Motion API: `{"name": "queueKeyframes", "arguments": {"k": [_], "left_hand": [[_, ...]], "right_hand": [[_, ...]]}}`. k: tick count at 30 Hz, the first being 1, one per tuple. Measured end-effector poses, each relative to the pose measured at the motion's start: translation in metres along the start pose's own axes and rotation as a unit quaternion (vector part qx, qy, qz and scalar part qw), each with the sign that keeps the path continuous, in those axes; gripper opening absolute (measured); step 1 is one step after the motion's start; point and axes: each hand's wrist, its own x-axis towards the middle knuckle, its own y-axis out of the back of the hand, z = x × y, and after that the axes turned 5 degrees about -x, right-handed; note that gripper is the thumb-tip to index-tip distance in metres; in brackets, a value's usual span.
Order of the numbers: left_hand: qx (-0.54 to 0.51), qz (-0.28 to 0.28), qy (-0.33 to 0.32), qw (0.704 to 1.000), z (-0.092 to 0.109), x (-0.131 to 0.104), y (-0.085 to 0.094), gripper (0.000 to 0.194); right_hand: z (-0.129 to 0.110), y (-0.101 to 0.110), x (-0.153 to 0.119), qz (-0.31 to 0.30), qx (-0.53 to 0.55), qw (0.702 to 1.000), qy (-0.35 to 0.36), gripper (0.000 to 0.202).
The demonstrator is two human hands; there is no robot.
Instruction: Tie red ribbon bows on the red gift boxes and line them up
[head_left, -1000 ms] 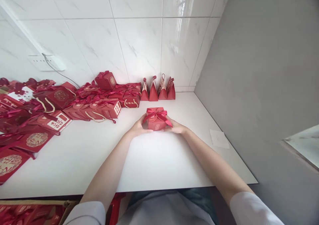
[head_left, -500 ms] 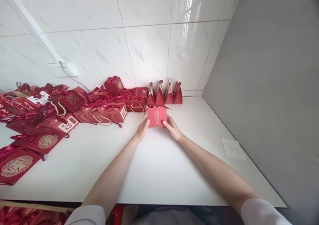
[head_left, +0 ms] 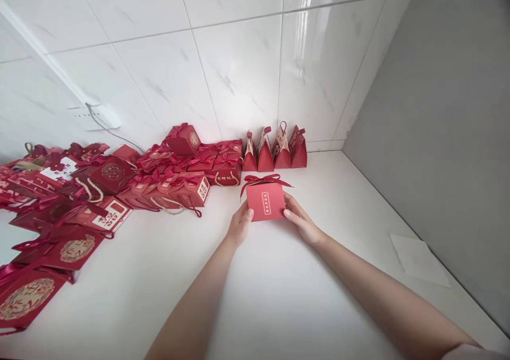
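Between both hands is a small red gift box [head_left: 257, 203] with a dark red ribbon bow [head_left: 268, 179] on top and a gold-framed label of characters on its front. My left hand [head_left: 239, 224] grips its left side, thumb on the front face. My right hand [head_left: 303, 220] closes round the right side, its thumb at the lower right corner and fingers behind. Whether the box's underside touches the table cannot be seen. Just behind it, several triangular red boxes [head_left: 265, 159] with loops on top stand in a row by the wall.
Red gift boxes with ribbons [head_left: 185, 190] and cord handles are massed on the left of the white table [head_left: 159, 275]. A white paper sheet [head_left: 418, 259] lies at the right, near a grey partition [head_left: 450, 110]. A cable [head_left: 113, 132] runs from a wall socket [head_left: 95, 118].
The camera view has shifted and tilted. Both hands still hold the red gift box, which now appears nearer, with its bow more plainly visible.
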Motion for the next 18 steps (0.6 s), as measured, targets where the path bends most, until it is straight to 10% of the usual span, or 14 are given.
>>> {"name": "queueKeyframes", "arguments": {"k": [18], "left_hand": [[-0.009,0.039,0.058,0.997,-0.0009,0.0004,0.0012,0.050]], "right_hand": [[0.0088,-0.0045,0.0005,0.051,-0.068,0.996,-0.033,0.065]]}}
